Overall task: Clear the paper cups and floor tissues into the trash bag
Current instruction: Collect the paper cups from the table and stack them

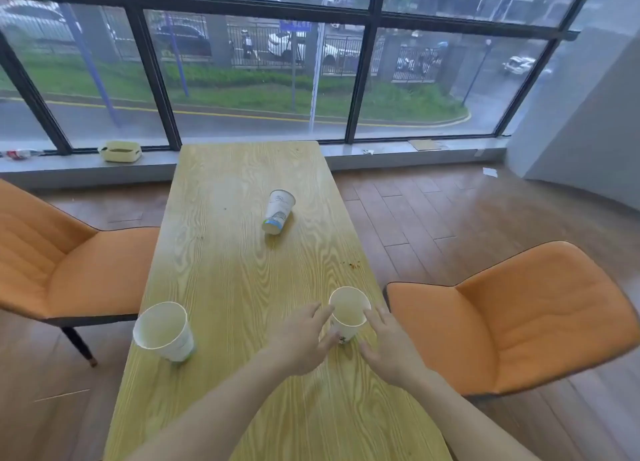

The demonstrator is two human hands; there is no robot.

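Big window wall [263,62] spans the far side, dark frames, wet street outside. Wood plank floor [467,218] all around. Your long wood-grain table [242,252] runs from you to the window sill [86,164]. One orange chair [62,266] on your left, another orange chair [512,318] on your right, both close beside the table edges.

Your forearms come in from the bottom. Your left hand [301,342] and your right hand [391,349] sit either side of the near right paper cup [348,313], which stands upright near the table's right edge, mouth open toward you. Left fingertips [325,311] touch its rim and side; right fingertips [375,316] are at the rim on the other side. Both hands are spread wide around the cup, touching but not closed on it, and you can't tell if it's lifted at all.

Near left paper cup [162,330] stands upright by the left edge, well apart from your hands. Tipped paper cup [278,211] lies on its side at mid table, base toward the window, mouth toward you. Pale yellow tissue box [120,150] on the sill, left of the table. Crumbs [353,263] near the right edge. White tissue scrap [490,172] on the floor far right, another scrap [368,151] on the sill. Crushed bottle [20,154] at far left of the sill, blurry.
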